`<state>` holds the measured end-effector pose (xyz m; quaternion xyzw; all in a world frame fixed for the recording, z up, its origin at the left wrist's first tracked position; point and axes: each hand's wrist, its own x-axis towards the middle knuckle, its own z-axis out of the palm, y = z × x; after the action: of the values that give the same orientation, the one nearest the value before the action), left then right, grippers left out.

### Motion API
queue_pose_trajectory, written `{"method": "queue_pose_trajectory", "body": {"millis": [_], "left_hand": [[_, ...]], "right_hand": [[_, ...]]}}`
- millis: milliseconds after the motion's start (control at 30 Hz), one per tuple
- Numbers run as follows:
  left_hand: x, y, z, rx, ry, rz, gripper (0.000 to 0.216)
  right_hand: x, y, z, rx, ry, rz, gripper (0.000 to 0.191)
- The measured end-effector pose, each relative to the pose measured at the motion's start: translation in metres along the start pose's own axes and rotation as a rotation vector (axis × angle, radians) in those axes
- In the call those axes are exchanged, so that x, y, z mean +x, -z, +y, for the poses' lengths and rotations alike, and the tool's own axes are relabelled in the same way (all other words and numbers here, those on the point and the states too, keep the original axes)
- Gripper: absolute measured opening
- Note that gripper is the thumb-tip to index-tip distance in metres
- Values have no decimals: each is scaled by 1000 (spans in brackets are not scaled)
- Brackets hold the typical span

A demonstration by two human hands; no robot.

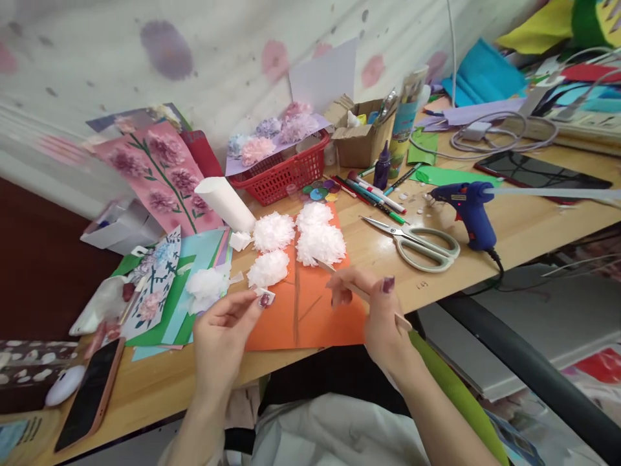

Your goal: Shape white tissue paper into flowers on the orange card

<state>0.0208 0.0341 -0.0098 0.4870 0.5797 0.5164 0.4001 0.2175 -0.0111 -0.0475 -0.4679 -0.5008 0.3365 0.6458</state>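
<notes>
1. Your left hand (220, 336) is pinching a small white paper piece (264, 295) between thumb and fingertips, just past the near edge of the lower-left puff.
2. Your right hand (385, 317) is gripping a thin, pale wooden stick (326, 266), its tip at the near edge of the lower-right puff; whether they touch, I can't tell.
3. The step looks like small paper work with the stick: best keep that pinch light so the piece doesn't crease, and steer the tip clear of the finished petals.
4. Below your hands, one flat orange card (334, 323) lies at the table's edge, bearing four fluffy white paper puffs (274, 232), two left and two right of its brown drawn stem.
5. One looser white tissue clump (207, 285) sits left of the card.
6. Farther out: one cylindrical white roll (226, 204), one pair of pale-handled metal scissors (427, 249), one blue plastic glue gun (468, 210).
</notes>
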Motion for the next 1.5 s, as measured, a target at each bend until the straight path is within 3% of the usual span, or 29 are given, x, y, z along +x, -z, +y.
{"method": "queue_pose_trajectory", "body": {"millis": [133,300,467,600,833,1100,1500], "left_hand": [[22,8,8,374,-186,-193,11],[41,-3,8,632,-298,-267,12],[58,-17,5,811,-519,-368,10],[68,-24,11,971,-597,-374,8],[73,-29,22,1183,-573,-361,10],[81,-31,24,1200,-638,-485,14],[86,-37,26,1242,-699,-489,16]], "right_hand": [[17,-1,5,-2,-74,57,59],[24,-16,13,120,-186,237,35],[24,-26,15,109,-194,345,38],[26,-25,14,79,-198,280,37],[29,-26,11,15,-189,153,38],[32,-32,14,-59,-163,91,36],[36,-39,19,-67,-154,48,36]]}}
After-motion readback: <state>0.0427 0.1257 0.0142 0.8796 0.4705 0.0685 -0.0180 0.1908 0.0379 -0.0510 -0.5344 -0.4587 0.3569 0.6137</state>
